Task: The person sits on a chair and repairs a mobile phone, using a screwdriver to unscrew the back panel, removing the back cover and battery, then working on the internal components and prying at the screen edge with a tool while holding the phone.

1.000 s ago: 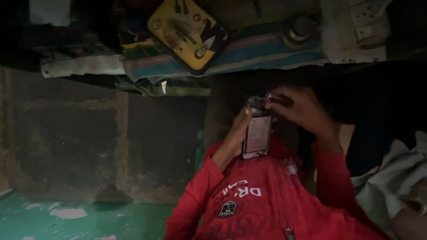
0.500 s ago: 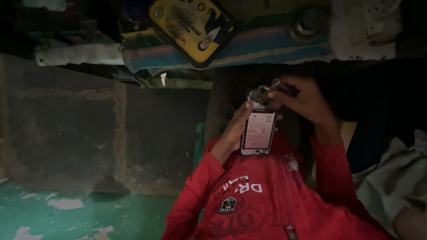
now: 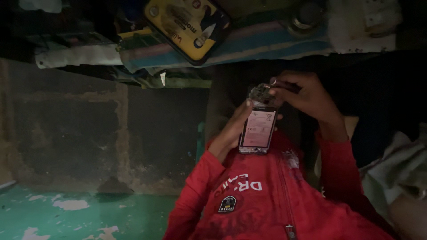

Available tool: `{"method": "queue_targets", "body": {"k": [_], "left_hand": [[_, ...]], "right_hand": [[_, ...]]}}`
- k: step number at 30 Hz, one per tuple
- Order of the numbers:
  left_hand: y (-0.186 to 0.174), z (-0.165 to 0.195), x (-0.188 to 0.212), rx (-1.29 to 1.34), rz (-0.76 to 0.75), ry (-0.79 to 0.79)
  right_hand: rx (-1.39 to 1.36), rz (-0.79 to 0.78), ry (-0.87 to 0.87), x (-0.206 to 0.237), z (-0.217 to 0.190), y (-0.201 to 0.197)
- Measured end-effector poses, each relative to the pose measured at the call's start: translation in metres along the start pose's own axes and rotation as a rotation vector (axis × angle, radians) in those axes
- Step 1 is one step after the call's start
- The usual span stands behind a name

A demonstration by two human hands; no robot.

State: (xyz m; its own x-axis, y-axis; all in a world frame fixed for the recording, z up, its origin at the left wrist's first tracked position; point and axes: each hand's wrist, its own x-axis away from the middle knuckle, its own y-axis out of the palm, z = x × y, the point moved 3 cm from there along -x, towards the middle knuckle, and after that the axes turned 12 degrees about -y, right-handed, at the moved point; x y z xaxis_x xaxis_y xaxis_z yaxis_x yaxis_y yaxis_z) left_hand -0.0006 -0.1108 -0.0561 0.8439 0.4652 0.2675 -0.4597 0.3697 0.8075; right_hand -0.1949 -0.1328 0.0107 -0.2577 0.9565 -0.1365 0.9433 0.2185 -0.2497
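Note:
My left hand (image 3: 229, 133) holds an opened phone (image 3: 258, 131) upright in front of my red jacket (image 3: 267, 195). The back cover is off, so a pale battery label shows. My right hand (image 3: 307, 95) is closed around a thin tool (image 3: 278, 83), whose tip rests at the phone's exposed upper end (image 3: 260, 94). Both red sleeves reach up toward the phone. The light is dim, so the small parts at the top of the phone are hard to make out.
A yellow meter with a black rim (image 3: 187, 26) lies on a striped cloth (image 3: 267, 42) on the bench above. A round metal object (image 3: 307, 20) and a white socket block (image 3: 378, 18) sit at the right. There is a bare concrete wall (image 3: 66, 129), a green flaking floor (image 3: 66, 213) and a pale cloth (image 3: 400, 169).
The phone has tilted so its pale battery face shows more brightly. The view has dropped slightly, pushing the yellow meter toward the top edge. Both hands stay on the phone.

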Motion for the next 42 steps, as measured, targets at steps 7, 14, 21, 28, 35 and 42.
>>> {"method": "queue_targets", "body": {"k": [7,14,21,28,35,42], "left_hand": [[-0.010,-0.013,0.002,0.077,0.007,0.016],[-0.045,-0.027,0.002,-0.079,0.498,0.055],[-0.035,-0.020,0.013,-0.411,0.628,0.200],[-0.031,-0.016,0.014,-0.642,0.724,0.289],[-0.011,-0.012,0.027,-0.667,0.697,0.311],[0.019,0.001,0.036,-0.778,0.594,0.471]], "right_hand": [[0.495,0.007,-0.271,-0.001,-0.016,0.010],[0.440,0.302,-0.255,0.025,0.001,0.024],[0.470,0.310,-0.171,0.070,0.012,0.067],[0.542,0.289,-0.144,0.077,0.012,0.070],[0.551,0.420,-0.195,0.083,0.004,0.072],[0.610,0.418,-0.289,0.094,-0.005,0.069]]}}
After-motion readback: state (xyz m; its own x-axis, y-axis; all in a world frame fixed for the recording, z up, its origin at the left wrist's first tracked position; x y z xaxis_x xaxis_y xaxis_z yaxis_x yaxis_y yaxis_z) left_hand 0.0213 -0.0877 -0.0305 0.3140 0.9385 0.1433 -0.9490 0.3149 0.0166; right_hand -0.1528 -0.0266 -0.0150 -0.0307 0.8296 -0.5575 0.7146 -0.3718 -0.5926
